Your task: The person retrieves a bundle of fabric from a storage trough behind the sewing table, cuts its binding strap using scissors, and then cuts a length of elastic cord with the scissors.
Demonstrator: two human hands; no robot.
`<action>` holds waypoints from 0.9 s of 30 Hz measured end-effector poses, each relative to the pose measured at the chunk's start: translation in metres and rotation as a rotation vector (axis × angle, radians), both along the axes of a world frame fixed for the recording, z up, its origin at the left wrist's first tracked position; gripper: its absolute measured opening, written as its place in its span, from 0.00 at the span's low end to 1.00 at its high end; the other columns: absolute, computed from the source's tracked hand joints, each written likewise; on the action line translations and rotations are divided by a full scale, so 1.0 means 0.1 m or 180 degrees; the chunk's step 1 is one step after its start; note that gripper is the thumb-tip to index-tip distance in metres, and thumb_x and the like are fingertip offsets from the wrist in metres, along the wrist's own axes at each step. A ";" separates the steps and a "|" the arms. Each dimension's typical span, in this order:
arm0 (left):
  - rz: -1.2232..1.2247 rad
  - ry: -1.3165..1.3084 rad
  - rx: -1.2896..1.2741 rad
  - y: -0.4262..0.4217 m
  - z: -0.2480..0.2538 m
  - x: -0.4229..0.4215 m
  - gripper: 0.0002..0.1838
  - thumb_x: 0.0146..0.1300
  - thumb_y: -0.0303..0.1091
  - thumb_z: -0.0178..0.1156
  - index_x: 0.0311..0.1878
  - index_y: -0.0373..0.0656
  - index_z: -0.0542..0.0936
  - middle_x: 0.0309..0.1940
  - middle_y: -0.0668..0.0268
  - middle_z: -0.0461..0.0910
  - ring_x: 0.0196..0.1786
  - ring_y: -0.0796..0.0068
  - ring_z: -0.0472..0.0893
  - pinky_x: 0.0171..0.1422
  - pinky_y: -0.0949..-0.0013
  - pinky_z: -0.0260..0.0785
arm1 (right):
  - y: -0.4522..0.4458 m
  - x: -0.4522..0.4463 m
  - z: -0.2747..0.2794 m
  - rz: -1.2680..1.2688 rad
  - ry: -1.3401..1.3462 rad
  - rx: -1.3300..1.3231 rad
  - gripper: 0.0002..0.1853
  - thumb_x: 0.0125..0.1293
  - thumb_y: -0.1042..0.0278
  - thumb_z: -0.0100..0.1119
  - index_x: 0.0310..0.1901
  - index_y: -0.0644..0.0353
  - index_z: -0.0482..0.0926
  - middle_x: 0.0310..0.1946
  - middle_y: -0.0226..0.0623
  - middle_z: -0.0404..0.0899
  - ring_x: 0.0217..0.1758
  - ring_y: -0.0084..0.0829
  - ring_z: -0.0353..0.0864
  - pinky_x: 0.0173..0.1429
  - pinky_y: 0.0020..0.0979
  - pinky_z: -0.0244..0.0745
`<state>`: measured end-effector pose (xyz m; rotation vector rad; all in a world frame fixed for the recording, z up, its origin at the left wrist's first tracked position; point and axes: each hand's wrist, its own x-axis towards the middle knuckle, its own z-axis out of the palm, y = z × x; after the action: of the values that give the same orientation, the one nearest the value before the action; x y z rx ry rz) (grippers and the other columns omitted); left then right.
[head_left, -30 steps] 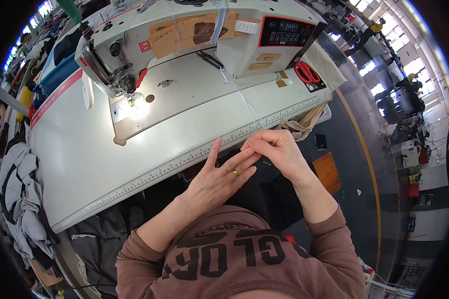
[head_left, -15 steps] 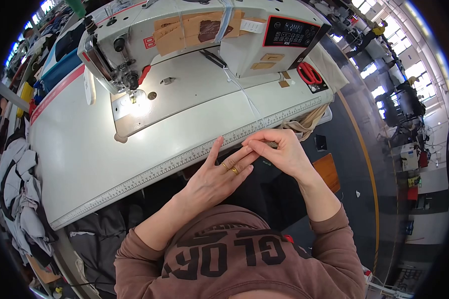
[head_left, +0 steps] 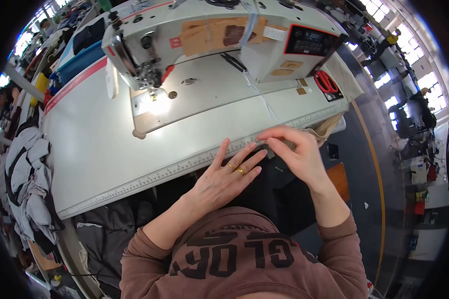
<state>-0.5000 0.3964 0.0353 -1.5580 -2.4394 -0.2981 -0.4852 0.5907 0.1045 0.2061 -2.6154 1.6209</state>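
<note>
My left hand (head_left: 220,183) is held palm down at the table's front edge, its fingers spread and two gold-coloured rings on them. Nothing shows in its grasp. Close by on the right is my right hand (head_left: 300,152), its forefinger stretched toward the left fingertips and its thumb slightly apart below. I see no object between thumb and forefinger; the other fingers are partly hidden. Under and beside the fingertips runs a printed ruler strip (head_left: 184,165) along the edge of the white sewing table (head_left: 97,159).
A sewing machine (head_left: 149,65) with a lit needle area stands behind the hands. Black tweezers (head_left: 233,63) lie by its arm, and red-handled scissors (head_left: 326,82) lie at the right. Grey garments (head_left: 29,174) hang at the left; dark fabric (head_left: 112,229) lies below the table.
My right thumb and forefinger have come off the left fingertips and moved slightly right. The left fingers are spread a little wider. The whole view has shifted.
</note>
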 end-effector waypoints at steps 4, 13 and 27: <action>-0.0048 -0.0418 0.0469 -0.16 -0.06 -0.01 0.20 0.57 0.37 0.57 0.55 0.48 0.74 0.69 0.65 0.56 0.74 0.63 0.49 0.73 0.41 0.39 | -0.23 0.13 0.66 0.0963 0.1041 -0.0354 0.07 0.63 0.72 0.52 0.34 0.65 0.79 0.33 0.38 0.82 0.35 0.31 0.79 0.38 0.28 0.75; 0.1596 -0.0033 0.0552 -1.16 0.11 -0.19 0.23 0.51 0.34 0.65 0.53 0.51 0.76 0.66 0.62 0.62 0.72 0.59 0.55 0.72 0.44 0.42 | -0.78 0.38 1.26 0.2172 0.0935 -0.2114 0.09 0.57 0.73 0.63 0.40 0.50 0.81 0.29 0.31 0.80 0.29 0.23 0.70 0.31 0.23 0.66; 0.5040 0.0287 0.0093 -4.10 0.00 -0.39 0.23 0.63 0.47 0.54 0.61 0.55 0.70 0.71 0.65 0.54 0.72 0.55 0.52 0.67 0.36 0.46 | -1.08 -0.04 1.23 0.3630 0.0451 -0.2202 0.09 0.67 0.70 0.52 0.34 0.42 0.81 0.32 0.24 0.79 0.31 0.22 0.70 0.34 0.21 0.65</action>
<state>-0.5391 -0.0134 0.0353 0.6070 -2.6822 0.0601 -0.4888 0.4824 0.2279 1.8689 -1.6306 2.4685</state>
